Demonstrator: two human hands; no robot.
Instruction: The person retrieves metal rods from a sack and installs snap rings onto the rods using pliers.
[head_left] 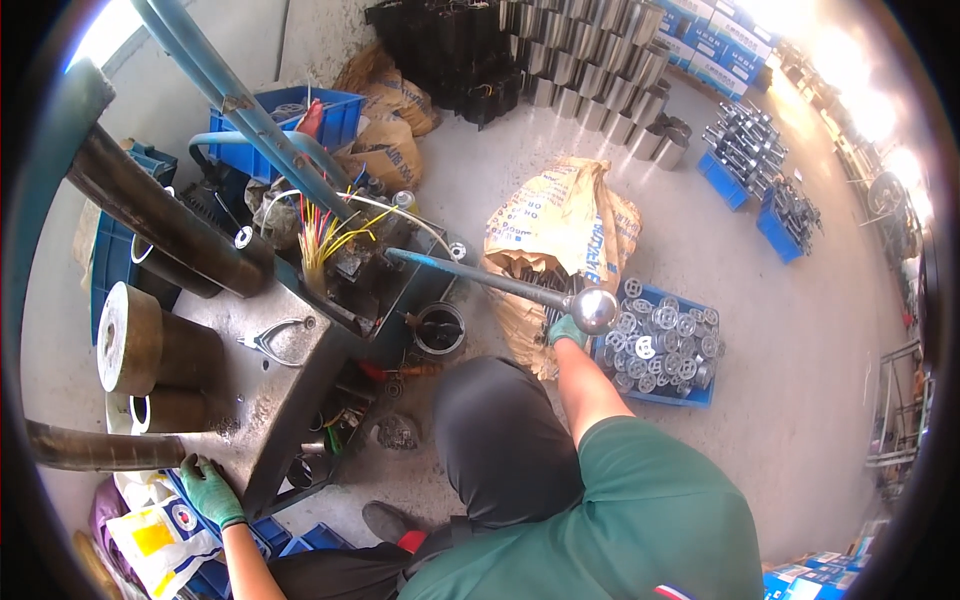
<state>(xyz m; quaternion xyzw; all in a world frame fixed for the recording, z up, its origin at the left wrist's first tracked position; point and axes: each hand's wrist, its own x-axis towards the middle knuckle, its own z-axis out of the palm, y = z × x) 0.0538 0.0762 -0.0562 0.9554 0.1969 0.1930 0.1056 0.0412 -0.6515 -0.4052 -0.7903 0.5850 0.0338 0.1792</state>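
My left hand [210, 494], in a green glove, lies with its fingers stretched out by the end of a dark metal column [110, 447], at the side of a worn steel machine base [262, 385]. Nothing shows in it. My right hand [568, 331], gloved in green too, reaches to the mouth of a brown paper sack [545, 225] with dark parts inside. A shiny ball [594, 311] on the end of a blue lever [470, 272] covers part of that hand, so its fingers are hidden. Close beside it stands a blue crate [660, 398] heaped with silver metal wheel-shaped parts [668, 345].
Pliers [275, 342] and a thick metal cylinder [150, 345] rest on the machine base. Yellow and red cable ties [318, 240] stand behind it. Stacked steel cylinders [585, 65] rise at the back. Two blue bins [725, 182] of metal parts sit far right.
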